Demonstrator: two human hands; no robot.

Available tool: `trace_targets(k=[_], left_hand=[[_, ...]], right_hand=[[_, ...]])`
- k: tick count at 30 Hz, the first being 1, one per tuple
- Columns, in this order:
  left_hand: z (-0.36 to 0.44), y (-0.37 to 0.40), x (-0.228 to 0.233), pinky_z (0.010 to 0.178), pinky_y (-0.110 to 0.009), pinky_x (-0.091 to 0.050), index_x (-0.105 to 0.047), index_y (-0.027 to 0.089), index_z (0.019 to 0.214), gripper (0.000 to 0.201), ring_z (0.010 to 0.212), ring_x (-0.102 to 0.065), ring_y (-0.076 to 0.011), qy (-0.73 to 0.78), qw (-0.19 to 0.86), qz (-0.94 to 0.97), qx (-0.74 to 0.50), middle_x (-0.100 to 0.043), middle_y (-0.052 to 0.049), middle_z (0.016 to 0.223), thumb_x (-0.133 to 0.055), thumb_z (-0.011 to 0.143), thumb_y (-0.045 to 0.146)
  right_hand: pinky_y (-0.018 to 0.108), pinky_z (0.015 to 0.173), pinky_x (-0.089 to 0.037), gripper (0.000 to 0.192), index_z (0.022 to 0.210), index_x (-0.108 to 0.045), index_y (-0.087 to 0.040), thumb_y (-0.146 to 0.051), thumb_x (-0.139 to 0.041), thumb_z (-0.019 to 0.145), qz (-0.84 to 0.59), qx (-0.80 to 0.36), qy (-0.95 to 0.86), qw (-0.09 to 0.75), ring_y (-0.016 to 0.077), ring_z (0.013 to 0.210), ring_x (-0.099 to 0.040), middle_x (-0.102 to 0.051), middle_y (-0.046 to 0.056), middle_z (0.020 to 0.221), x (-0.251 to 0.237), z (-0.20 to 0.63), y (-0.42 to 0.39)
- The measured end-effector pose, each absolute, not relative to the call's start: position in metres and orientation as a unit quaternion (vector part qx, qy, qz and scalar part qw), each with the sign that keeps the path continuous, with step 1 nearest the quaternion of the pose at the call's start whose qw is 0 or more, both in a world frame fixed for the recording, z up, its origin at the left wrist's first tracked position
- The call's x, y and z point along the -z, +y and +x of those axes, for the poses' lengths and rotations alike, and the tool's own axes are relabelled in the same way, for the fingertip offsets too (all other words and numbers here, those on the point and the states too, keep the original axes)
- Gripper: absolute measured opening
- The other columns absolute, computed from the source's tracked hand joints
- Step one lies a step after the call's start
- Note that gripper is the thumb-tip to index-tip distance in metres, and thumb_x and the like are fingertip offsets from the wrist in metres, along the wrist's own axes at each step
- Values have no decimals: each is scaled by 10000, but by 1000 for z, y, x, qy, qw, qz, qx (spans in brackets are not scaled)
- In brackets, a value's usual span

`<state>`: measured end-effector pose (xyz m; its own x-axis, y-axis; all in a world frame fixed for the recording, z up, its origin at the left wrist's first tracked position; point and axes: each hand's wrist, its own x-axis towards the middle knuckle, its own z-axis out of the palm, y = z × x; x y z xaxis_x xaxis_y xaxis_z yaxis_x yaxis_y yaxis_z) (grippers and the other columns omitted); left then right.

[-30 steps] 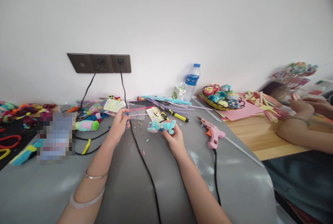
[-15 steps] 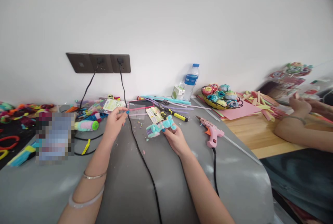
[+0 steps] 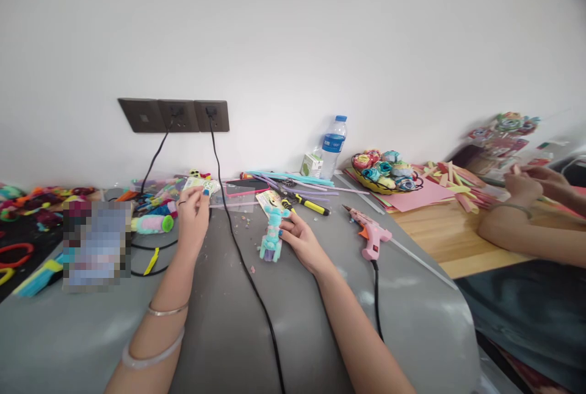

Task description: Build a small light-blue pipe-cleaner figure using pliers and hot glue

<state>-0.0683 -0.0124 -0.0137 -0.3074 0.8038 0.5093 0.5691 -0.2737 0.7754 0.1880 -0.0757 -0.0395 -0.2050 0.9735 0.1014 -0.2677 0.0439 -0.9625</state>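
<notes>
My right hand grips a small turquoise fuzzy pipe-cleaner figure with purple at its lower end, held upright above the grey table. Thumb and fingers of my left hand are pinched together near a green-and-white card; whatever is between them is too small to make out. A pink hot glue gun lies to the right of my right hand, a clear glue stick in its back. Behind the figure are yellow-and-black pliers and purple and blue pipe cleaners.
A black cord crosses the table between my hands. A water bottle and a small carton stand by the wall. Rightward are a basket of paper roses and a co-worker's hands. Colourful craft pieces lie left.
The turquoise figure has turned from lying sideways to upright in my right hand. My left hand has drawn back slightly to the left, its fingers now folded closer.
</notes>
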Motion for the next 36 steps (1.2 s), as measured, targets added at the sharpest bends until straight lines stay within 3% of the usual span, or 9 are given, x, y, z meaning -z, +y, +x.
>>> trace_targets(k=[4, 7, 12, 16, 20, 24, 27, 30, 36], left_hand=[[-68, -14, 15, 1055, -463, -403, -563, 204, 1018, 229, 1188, -540, -299, 616, 80, 569, -539, -591, -136, 1213, -461, 821, 150], [-61, -17, 13, 919, -387, -473, -559, 213, 1104, 333, 1144, -586, -273, 574, 72, 625, -524, -628, -114, 1210, -464, 798, 121], [-43, -21, 19, 700, -312, -459, -660, 247, 963, 153, 723, -653, -209, 517, 124, 768, -357, -726, -17, 805, -563, 845, 238], [-36, -21, 28, 819, -408, -431, -741, 235, 804, 174, 828, -672, -294, 552, 24, 792, -259, -739, -77, 753, -571, 845, 231], [-37, -20, 32, 886, -445, -408, -771, 224, 998, 283, 912, -676, -309, 571, 0, 783, -245, -764, -114, 906, -526, 860, 194], [-36, -18, 35, 893, -440, -412, -681, 191, 1249, 410, 1013, -630, -323, 592, -37, 773, -223, -735, -141, 1047, -519, 873, 207], [-34, -15, 36, 882, -447, -411, -642, 172, 1309, 443, 1098, -563, -347, 600, -80, 768, -210, -685, -167, 1219, -482, 896, 194], [-33, -13, 37, 872, -467, -395, -682, 195, 1251, 431, 1078, -540, -353, 602, -87, 764, -213, -692, -147, 1243, -440, 900, 133], [-38, -10, 36, 856, -480, -347, -759, 232, 985, 317, 980, -524, -339, 632, -93, 735, -226, -740, -132, 1041, -463, 907, 151]], right_hand=[[309, 691, -526, 441, 1041, -543, -243, -480, -778, 754, -355, -591, -506, 518, 192, 753, -686, -724, 15, 860, 39, 187, -76], [309, 715, -522, 419, 1024, -533, -239, -449, -777, 757, -358, -597, -501, 515, 186, 759, -690, -730, 13, 857, 39, 187, -74], [281, 681, -497, 416, 982, -522, -229, -365, -792, 695, -385, -609, -486, 495, 183, 746, -693, -740, -3, 794, 36, 184, -64], [247, 588, -439, 388, 964, -538, -213, -268, -762, 653, -437, -590, -502, 456, 151, 653, -654, -757, -7, 766, 32, 185, -52], [236, 507, -403, 398, 978, -555, -220, -199, -731, 621, -477, -566, -521, 425, 133, 543, -604, -736, -42, 679, 28, 184, -44], [231, 445, -400, 408, 978, -549, -227, -131, -691, 607, -488, -554, -537, 409, 136, 472, -587, -693, -71, 575, 24, 178, -42], [227, 419, -379, 393, 954, -530, -241, -109, -652, 604, -506, -527, -548, 407, 136, 456, -568, -662, -89, 542, 22, 175, -42], [233, 434, -366, 355, 931, -531, -243, -113, -620, 613, -536, -487, -563, 397, 124, 458, -532, -648, -83, 558, 19, 178, -43], [269, 525, -406, 258, 942, -581, -221, -266, -615, 691, -565, -405, -571, 437, 142, 547, -550, -654, -38, 655, 13, 206, -55]])
